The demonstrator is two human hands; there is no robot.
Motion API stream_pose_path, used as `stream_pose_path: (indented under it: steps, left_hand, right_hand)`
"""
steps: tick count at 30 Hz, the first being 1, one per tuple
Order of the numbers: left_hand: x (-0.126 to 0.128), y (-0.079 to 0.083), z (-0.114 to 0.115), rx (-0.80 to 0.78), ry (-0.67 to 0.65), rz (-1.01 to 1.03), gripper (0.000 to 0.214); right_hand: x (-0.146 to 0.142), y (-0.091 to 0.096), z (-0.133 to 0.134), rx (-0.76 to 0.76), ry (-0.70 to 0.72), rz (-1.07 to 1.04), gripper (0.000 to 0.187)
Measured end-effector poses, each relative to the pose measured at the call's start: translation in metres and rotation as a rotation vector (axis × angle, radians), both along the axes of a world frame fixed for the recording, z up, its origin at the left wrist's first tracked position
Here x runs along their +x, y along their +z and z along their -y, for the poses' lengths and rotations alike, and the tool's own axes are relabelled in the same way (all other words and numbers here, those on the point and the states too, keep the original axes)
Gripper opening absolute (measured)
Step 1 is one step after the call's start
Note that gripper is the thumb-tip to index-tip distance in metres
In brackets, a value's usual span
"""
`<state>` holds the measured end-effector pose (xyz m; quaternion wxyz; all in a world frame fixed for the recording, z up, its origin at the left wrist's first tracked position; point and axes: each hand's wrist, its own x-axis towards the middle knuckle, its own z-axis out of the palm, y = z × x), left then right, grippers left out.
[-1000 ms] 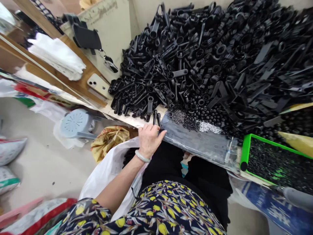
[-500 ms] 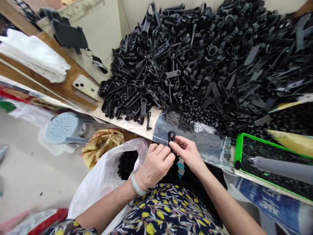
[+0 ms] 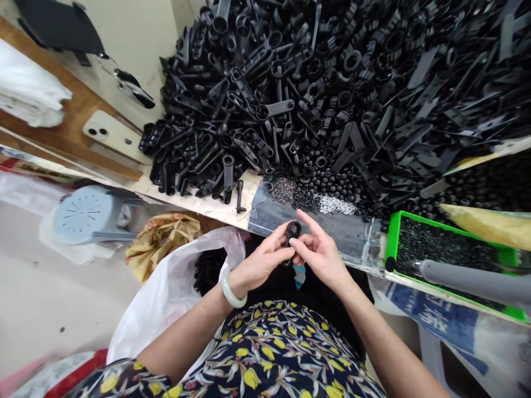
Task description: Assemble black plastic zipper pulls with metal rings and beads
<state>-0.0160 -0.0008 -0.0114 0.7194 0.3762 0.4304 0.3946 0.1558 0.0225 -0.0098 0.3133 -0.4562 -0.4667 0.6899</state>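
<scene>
Both of my hands hold one small black plastic part (image 3: 293,228) with a ring-shaped end, just in front of the bench edge. My left hand (image 3: 265,253) grips its left side between thumb and fingers. On the other side, my right hand (image 3: 318,251) presses its thumb against the part, with the index finger stretched out beyond it. The fingers hide much of the part's lower end. Beyond the hands lie small white pins (image 3: 335,204), tiny grey pieces (image 3: 284,189) and black beads (image 3: 321,176) on a dark sheet (image 3: 267,213).
A large heap of black plastic parts (image 3: 249,88) covers the bench. At the right stands a green-rimmed tray (image 3: 392,235) with a grey bar (image 3: 468,276) across it. Left are a phone (image 3: 112,136), a white bag (image 3: 153,309), a brown bag (image 3: 160,243) and a blue stool (image 3: 89,215).
My left hand has turned from a closed, knuckles-up grip to a thumb-and-finger hold on the part. My right index finger has straightened. The camera view has shifted.
</scene>
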Motion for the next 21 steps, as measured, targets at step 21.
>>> stream_pose_path:
  steps: [21]
  left_hand:
    - [0.004, 0.017, 0.001, -0.232, -0.137, 0.114, 0.031]
  right_hand:
    - [0.059, 0.005, 0.000, 0.634, 0.014, 0.465, 0.028]
